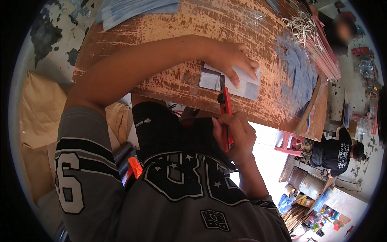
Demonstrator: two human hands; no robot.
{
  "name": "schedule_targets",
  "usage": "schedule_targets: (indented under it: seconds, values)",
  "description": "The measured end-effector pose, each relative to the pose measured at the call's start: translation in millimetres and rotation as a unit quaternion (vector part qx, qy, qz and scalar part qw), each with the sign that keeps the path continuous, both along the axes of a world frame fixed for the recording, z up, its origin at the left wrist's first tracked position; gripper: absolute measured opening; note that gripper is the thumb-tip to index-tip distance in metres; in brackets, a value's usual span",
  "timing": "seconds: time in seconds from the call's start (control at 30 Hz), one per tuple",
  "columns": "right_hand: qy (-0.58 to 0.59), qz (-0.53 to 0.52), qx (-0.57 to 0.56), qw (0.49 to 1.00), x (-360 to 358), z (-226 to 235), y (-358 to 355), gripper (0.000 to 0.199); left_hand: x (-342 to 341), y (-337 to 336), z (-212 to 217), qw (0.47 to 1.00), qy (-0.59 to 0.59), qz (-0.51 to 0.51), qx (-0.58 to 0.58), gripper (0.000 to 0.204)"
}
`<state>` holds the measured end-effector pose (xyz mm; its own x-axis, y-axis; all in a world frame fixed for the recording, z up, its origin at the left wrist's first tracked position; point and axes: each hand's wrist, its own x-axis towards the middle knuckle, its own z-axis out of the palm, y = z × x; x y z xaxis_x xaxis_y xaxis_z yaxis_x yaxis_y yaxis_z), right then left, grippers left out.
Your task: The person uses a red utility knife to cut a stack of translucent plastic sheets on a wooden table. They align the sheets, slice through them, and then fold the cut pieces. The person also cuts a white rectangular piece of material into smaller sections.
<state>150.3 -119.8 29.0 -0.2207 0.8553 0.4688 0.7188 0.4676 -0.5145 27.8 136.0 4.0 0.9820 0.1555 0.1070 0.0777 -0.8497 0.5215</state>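
Observation:
A red utility knife (227, 103) is gripped in my right hand (240, 133), its blade pointing away from me and touching a small stack of whitish and grey sheets (252, 90) near the table's front edge. My left hand (230, 60) presses down on that stack from the far side, thumb and fingers spread apart. The blade's tip lies just left of the left thumb. A smaller piece of the sheets (209, 79) shows to the left of the blade, and I cannot tell whether it is fully separate. Part of the stack is hidden beneath the left hand.
The worn brown wooden table (169, 80) carries blue-grey sheets (137, 12) at the far left and a pile of bluish strips (300, 76) at right. Beyond lies a bundle of pink sticks with white strings (322, 52). A red stool (288, 143) and a person in black (336, 153) are rightward.

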Motion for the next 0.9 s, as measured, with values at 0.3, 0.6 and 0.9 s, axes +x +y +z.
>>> schedule_targets:
  seconds: [0.3,0.6,0.9]
  values:
    - [-0.015,-0.011,-0.005,1.0,-3.3,-3.3,4.6,0.022,1.2,-0.4,-0.5,1.0,0.005,0.001,0.012,0.07]
    - [-0.014,-0.01,-0.028,0.999,-5.3,3.5,4.1,0.021,2.3,0.4,-2.3,1.0,0.002,-0.001,0.02,0.072]
    - [-0.003,-0.008,-0.059,0.998,-5.1,10.0,-3.6,0.02,1.9,-0.4,0.0,1.0,0.011,0.004,0.009,0.07]
